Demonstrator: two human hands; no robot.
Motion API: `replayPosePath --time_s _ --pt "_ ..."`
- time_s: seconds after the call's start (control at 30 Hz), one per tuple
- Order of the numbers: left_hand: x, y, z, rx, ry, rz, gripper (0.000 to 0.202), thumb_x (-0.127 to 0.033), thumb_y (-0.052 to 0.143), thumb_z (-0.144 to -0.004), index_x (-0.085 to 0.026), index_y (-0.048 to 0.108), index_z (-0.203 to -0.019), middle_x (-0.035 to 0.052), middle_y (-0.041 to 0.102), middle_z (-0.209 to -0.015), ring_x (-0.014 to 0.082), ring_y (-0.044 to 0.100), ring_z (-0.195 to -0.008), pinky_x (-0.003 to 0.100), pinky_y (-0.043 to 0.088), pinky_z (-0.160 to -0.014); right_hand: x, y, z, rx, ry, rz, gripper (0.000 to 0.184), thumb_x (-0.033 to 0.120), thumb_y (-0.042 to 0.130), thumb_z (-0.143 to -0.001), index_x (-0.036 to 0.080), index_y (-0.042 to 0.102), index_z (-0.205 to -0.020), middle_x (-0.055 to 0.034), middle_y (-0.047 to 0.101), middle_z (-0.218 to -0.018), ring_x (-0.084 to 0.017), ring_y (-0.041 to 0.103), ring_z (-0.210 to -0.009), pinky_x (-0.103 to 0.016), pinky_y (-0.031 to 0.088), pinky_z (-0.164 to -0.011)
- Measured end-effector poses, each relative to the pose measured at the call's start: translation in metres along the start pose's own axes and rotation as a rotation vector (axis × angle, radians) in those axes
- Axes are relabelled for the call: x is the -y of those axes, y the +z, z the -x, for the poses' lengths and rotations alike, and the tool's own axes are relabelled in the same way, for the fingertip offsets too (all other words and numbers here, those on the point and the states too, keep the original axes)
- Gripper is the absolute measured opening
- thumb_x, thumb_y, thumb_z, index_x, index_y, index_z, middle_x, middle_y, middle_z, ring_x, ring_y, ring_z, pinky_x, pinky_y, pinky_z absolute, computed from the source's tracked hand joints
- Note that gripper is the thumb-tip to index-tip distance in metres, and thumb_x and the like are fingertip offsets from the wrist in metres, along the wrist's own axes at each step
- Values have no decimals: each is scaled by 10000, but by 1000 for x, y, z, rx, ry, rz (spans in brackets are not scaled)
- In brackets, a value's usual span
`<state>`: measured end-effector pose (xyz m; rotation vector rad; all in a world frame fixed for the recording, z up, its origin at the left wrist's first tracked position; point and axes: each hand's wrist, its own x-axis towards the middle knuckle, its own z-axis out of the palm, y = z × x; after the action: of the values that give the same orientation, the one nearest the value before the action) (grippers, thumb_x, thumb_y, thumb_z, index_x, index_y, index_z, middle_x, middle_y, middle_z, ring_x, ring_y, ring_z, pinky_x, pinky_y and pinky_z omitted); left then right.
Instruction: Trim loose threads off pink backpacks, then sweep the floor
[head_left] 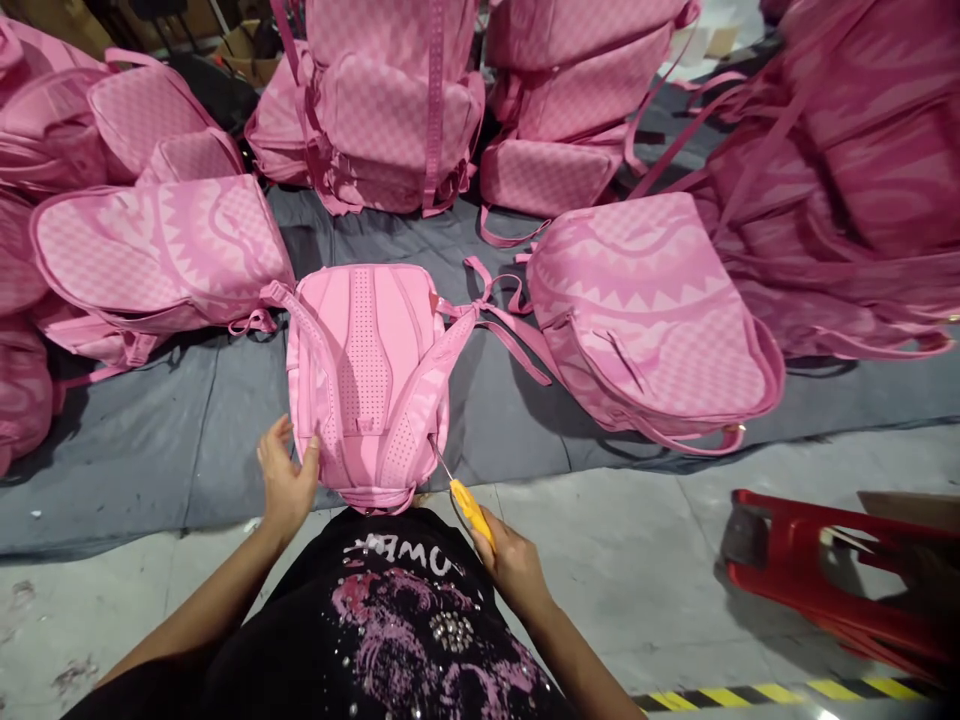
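A small pink backpack lies with its back panel and shoulder straps facing up, its top handle end nearest my body. My left hand is at its lower left side, thumb against the edge and fingers apart. My right hand is closed around a yellow-handled tool with a thin metal shaft. The shaft reaches the lower right side of the backpack. I cannot make out the exact kind of tool. Webbing straps from the backpack's right side lie toward a larger pink backpack.
A patterned pink backpack lies to the right, another to the left. Stacked pink bags stand behind. Everything rests on a grey ground sheet. A red plastic stool is at the lower right, near yellow-black floor tape.
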<state>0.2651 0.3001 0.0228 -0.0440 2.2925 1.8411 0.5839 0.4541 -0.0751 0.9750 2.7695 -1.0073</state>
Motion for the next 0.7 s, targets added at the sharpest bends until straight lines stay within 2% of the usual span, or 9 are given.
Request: replayPosePath --time_s 0.07,0.17,0.23,0.3,0.4,0.47,0.57,0.63,0.7 --pt "-8 16 26 260 -34 -46 430 6 807 -683 -261 736 -1013 9 661 -1055 128 579 -983 130 454 -802 -11 -10 13 -57 -117 -68 429 356 370 -1005 140 591 -1303 -135 737 -1100 -244 724 -937 -354 595 -801" --pt "-12 46 62 739 -386 -32 331 -38 818 -689 -228 752 -953 69 708 -999 184 639 -917 227 492 -822 -8 -23 18 -120 -233 -114 435 330 377 -1002 179 522 -1383 -131 720 -1139 -240 709 -976 -355 602 -821" --pt "-12 66 81 887 -580 95 486 -89 858 -666 -257 722 -1100 101 706 -1135 220 660 -993 272 505 -852 9 -29 4 -119 -348 -120 459 341 370 -1010 160 485 -1416 -150 708 -1135 -250 697 -969 -375 598 -828" --pt "-13 82 90 853 -650 259 568 -215 876 -686 -293 667 -1209 99 725 -1066 228 681 -913 293 525 -775 32 -35 -20 -65 -499 -118 498 396 346 -1024 118 483 -1413 -172 701 -1096 -259 681 -941 -392 587 -824" --pt "-16 95 81 655 -548 411 408 -388 795 -780 -241 685 -1144 29 641 -661 166 595 -593 253 478 -569 63 -52 -67 -6 -635 -107 585 500 284 -1031 102 532 -1380 -170 691 -1058 -261 650 -949 -407 556 -843" --pt "-19 97 63 563 -497 427 260 -358 726 -841 -181 713 -1031 2 554 -556 129 521 -505 233 463 -538 76 -69 -103 -100 -608 -88 525 473 305 -1038 133 614 -1293 -151 691 -1095 -252 628 -1017 -419 501 -940" --pt "-23 102 32 555 -555 397 162 -265 632 -911 -128 710 -946 5 538 -536 112 486 -451 252 504 -560 85 -90 -167 -227 -505 31 380 299 362 -1041 155 657 -1232 -124 680 -1202 -229 585 -1133 -423 371 -1084" --pt "-27 113 12 529 -606 409 190 -268 587 -945 -118 692 -895 -5 512 -519 100 445 -403 247 483 -505 89 -92 -208 -148 -483 154 373 237 370 -1029 151 633 -1279 -123 665 -1250 -237 554 -1185 -443 306 -1121" --pt "-31 132 -6 495 -667 413 268 -297 520 -983 -120 664 -843 -21 467 -498 90 402 -360 227 412 -424 89 -88 -237 -8 -438 296 354 227 381 -1018 125 672 -1193 -144 687 -1174 -263 565 -1150 -434 335 -1067"
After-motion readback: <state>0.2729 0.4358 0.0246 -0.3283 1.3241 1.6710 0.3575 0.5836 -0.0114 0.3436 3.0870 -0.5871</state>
